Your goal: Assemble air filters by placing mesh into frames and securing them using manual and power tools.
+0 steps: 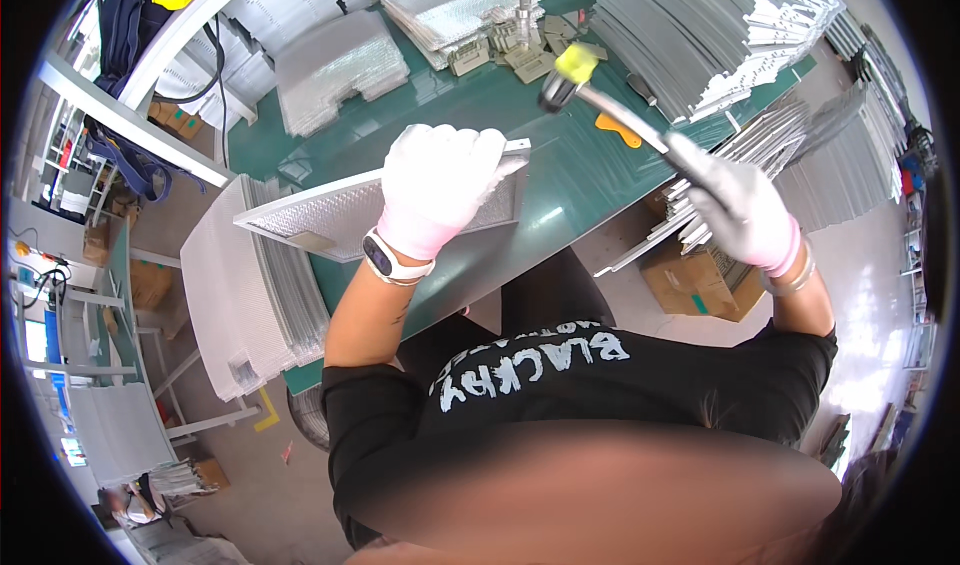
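My left hand [435, 180], in a white glove with a pink cuff, is closed on the upper edge of a framed metal mesh panel [345, 210]. The panel stands tilted over the green table [470, 105], its silvery mesh side partly covered by my wrist. My right hand [745, 210], also gloved, is wrapped round the grip of a mallet [625, 117]. The mallet's head, yellow at one end and black at the other, is raised above the table, apart from the panel. An orange-handled tool [618, 130] lies beneath the mallet's shaft.
A tall stack of mesh panels [240, 285] stands at the table's left end. Mesh sheets [335, 60] and small metal brackets [525, 60] lie toward the back. Long metal strips [690, 25] are piled at the far right, with a cardboard box [700, 285] below.
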### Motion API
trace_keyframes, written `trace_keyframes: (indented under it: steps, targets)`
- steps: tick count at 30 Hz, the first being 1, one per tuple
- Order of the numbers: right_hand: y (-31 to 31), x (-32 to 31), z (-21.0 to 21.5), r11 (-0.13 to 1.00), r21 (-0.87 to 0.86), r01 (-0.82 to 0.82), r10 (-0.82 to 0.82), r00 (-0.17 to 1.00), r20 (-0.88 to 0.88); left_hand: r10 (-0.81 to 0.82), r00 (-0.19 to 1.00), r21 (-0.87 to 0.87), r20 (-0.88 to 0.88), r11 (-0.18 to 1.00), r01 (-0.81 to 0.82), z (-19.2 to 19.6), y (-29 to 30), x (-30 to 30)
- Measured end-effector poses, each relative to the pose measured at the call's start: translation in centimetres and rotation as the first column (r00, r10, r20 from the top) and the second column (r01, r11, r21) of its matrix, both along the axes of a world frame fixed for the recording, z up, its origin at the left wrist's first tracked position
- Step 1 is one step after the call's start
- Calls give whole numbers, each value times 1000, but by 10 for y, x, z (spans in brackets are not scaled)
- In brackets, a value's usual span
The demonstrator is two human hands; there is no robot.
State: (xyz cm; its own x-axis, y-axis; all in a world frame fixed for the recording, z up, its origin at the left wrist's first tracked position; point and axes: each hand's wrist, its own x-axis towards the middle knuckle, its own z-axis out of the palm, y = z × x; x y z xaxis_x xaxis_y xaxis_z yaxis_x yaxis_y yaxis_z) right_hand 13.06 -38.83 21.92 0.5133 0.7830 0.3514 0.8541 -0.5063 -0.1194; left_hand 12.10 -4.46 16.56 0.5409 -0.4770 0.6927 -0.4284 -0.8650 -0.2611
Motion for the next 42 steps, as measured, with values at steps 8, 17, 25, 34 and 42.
trace_keyframes:
  steps: [8, 17, 25, 34, 42]
  targets:
    - [10, -8, -12, 992, 117, -52, 46, 997, 55, 39, 998, -64, 40, 997, -37, -6, -2, 0]
    - [23, 62, -138, 959, -95, 266, -283, 913, -294, 93, 995, -254, 23, 964, -84, -5, -26, -18]
    - [126, 174, 41, 981, 188, -47, -152, 422, 894, 111, 989, -315, 93, 946, -77, -1, -36, -17]
    - [216, 156, 167, 329, 942, 71, 629, 727, -274, 99, 992, -361, -81, 925, -122, -6, -35, -6]
    - [189, 116, 157, 247, 834, 494, 960, -9, -279, 157, 978, -457, 137, 886, -78, -19, -42, 29]
